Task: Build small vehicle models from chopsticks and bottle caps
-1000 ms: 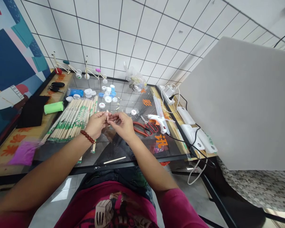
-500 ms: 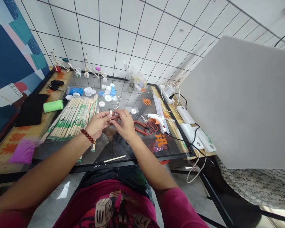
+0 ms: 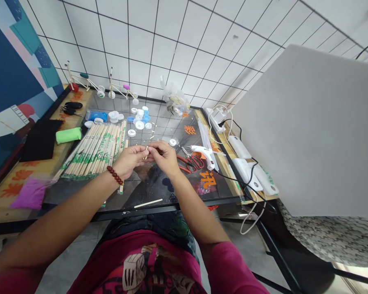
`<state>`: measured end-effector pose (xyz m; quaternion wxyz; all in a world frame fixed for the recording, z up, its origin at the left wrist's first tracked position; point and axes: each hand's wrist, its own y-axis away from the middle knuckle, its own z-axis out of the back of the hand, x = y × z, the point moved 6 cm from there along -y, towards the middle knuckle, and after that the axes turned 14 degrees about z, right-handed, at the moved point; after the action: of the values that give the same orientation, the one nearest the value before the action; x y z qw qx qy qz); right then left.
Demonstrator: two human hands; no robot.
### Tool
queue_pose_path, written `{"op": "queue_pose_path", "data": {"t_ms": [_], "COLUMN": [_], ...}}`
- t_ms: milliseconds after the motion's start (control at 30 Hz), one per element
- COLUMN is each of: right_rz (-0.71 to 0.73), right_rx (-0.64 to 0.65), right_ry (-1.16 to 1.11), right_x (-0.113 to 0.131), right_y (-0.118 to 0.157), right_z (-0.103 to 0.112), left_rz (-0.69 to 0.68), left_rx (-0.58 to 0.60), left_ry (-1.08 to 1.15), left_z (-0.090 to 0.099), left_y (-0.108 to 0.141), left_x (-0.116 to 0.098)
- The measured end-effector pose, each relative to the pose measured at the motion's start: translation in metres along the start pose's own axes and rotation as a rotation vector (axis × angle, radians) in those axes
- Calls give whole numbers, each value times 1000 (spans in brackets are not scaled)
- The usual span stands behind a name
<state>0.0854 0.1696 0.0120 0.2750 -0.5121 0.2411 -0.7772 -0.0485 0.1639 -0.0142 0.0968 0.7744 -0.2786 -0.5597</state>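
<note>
Over the middle of the glass-topped table, my left hand [image 3: 129, 160] and my right hand [image 3: 165, 157] meet fingertip to fingertip. Between them they pinch short pieces of wooden chopstick [image 3: 146, 152], partly covered by the fingers. Left of my hands lies a bundle of wrapped chopsticks [image 3: 95, 151]. A single bare chopstick [image 3: 148, 203] rests near the front edge. Red-handled scissors [image 3: 191, 163] and a white hot glue gun [image 3: 204, 154] lie just right of my right hand. White and blue bottle caps [image 3: 139, 124] are grouped beyond my hands.
Two small stick models with cap wheels [image 3: 92, 85] stand at the back left. Green clay [image 3: 68, 135], a purple clay packet [image 3: 30, 194] and a black cloth [image 3: 41, 141] lie left. A plastic bag [image 3: 176, 102] sits at the back; power strips [image 3: 247, 175] with cables line the right.
Both hands have shifted slightly right and down. The chopstick pieces, upright before, now tilt between my fingertips.
</note>
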Motion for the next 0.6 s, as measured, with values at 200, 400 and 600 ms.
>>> {"op": "queue_pose_path", "data": {"t_ms": [200,400,600], "right_rz": [-49,-100,-199], "right_rx": [22,10,-74], "right_ry": [21,8,-39], "right_x": [-1,-5,-13], "right_y": [0,1,5], "right_z": [-1,-2,4], "left_rz": [15,-3,-320], "left_rx": [-17,-19,-266], "left_ry": [4,-56,-387], "left_z": [2,1,12], "left_y": [0,-2,1], "left_x": [1,2,-12]}}
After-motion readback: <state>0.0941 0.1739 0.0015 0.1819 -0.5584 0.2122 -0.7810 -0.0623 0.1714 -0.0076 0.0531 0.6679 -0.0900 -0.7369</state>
